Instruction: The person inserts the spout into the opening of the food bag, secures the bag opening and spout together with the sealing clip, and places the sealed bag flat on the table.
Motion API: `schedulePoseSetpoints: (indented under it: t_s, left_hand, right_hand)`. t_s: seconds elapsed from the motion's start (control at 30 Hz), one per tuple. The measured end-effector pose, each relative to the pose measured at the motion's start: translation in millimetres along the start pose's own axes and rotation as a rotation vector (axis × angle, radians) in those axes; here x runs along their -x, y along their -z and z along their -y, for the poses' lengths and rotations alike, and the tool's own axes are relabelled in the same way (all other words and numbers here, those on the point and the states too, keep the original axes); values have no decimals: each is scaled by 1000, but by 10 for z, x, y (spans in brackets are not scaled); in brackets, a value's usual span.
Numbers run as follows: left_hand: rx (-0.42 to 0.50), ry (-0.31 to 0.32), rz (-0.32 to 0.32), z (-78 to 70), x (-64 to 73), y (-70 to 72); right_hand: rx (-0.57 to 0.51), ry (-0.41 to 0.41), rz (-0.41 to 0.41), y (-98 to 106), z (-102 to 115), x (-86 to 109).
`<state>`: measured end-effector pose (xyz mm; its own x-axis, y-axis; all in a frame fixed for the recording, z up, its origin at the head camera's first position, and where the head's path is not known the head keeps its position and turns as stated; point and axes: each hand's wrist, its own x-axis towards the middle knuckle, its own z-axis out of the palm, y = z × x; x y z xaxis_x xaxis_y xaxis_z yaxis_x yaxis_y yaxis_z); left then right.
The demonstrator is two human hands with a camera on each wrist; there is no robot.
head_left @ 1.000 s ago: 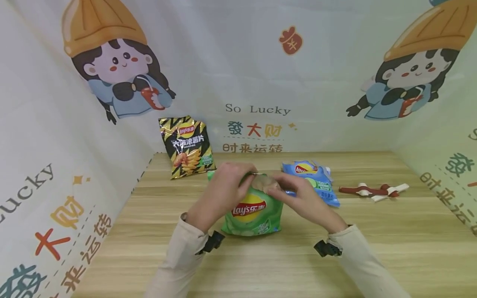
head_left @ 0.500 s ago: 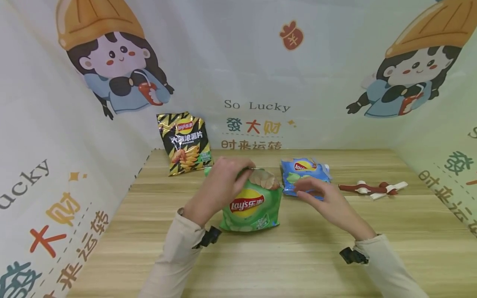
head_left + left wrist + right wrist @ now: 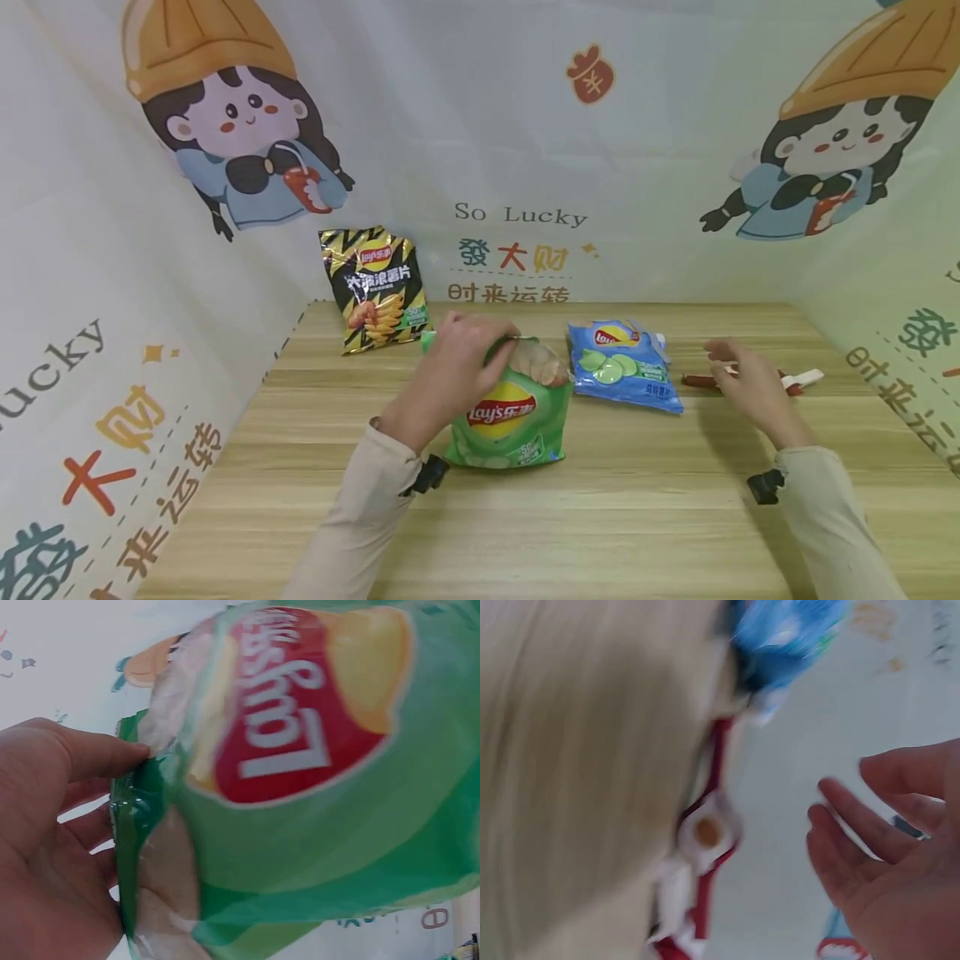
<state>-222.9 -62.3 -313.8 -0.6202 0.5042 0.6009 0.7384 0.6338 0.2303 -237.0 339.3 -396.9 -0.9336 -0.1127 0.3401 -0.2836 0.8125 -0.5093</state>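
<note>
Left grip (image 3: pixel 448 367) pinches the top edge of the green chip bag (image 3: pixel 516 433): thumb on one side, fingers behind it, no visible gap at the thumb tip. Bag hangs below and to the right of that grip, roughly upright, Lay's logo facing the person.

Right grip (image 3: pixel 759 390) has hold of nothing. Fingers loosely bent and apart, thumb clear of them, raised off the surface (image 3: pixel 600 525).

Key relation: red and white clips (image 3: pixel 708 832) lie on the surface below the right grip, clear space between in the right wrist view. Long axis runs side to side, ends showing either side of the hand from the head camera. Right is much the nearer hand; left is well apart. Exact clip count: can't tell, partly covered and blurred.

Also: blue chip bag (image 3: pixel 626 371) lies left of the right grip, between the two grips. Black-and-yellow bag (image 3: pixel 377 287) stands beyond the left grip, off to its left.
</note>
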Motion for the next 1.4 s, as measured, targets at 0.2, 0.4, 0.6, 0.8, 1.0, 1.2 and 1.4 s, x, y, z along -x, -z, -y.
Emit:
schedulePoseSetpoints:
  t_s: [0.2, 0.4, 0.6, 0.8, 1.0, 1.2, 1.4]
  left_hand:
    - [15, 21, 21, 132, -3, -100]
    - [196, 63, 49, 243, -14, -121]
    - [-68, 101, 98, 260, -39, -180]
    - [-117, 117, 162, 405, -21, -368]
    - [-20, 178, 273, 658, 77, -626]
    - [8, 213, 290, 698, 109, -678]
    - [23, 160, 185, 466, 31, -515]
  right_hand:
    - [117, -46, 142, -76, -277, -24]
    - [193, -63, 126, -95, -336, -10]
    - [263, -74, 108, -59, -371, 37]
    - [249, -24, 83, 11, -287, 45]
    - [160, -48, 120, 125, -41, 57]
    - [81, -65, 148, 174, 156, 83]
    - [-44, -38, 115, 176, 310, 140]
